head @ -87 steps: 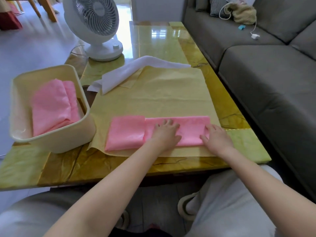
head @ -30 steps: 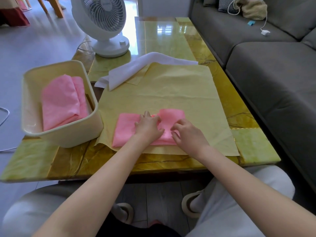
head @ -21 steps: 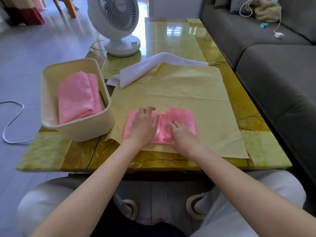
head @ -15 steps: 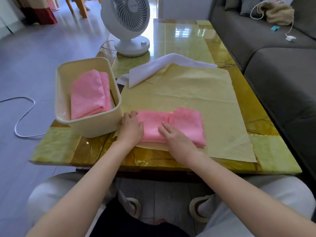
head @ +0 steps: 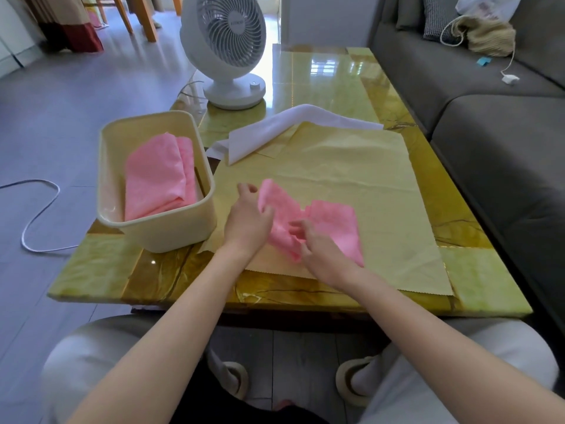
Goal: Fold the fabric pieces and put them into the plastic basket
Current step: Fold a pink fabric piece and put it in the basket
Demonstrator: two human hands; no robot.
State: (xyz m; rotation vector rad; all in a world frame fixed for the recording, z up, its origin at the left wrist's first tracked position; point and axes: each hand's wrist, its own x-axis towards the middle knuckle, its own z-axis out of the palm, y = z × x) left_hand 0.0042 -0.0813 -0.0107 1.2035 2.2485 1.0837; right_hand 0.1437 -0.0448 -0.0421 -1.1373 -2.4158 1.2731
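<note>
1. The left end of the pink cloth (head: 334, 228) is gripped by the left hand (head: 249, 223), with the fingers curled round it and the end raised.
2. The cloth's middle is pinched by the right hand (head: 321, 250); the right half is left flat.
3. The cloth is laid on a yellow fabric sheet (head: 351, 179) on a glossy table (head: 321, 75).
4. A plastic basket (head: 171, 235) is set just left, with a folded pink piece (head: 159, 175) inside.
5. A white cloth (head: 293, 123) is draped at the sheet's far edge.

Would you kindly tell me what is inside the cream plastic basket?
Folded pink fabric lies inside the basket, filling most of it. The basket floor beneath the fabric is covered, so anything underneath cannot be seen.
</note>
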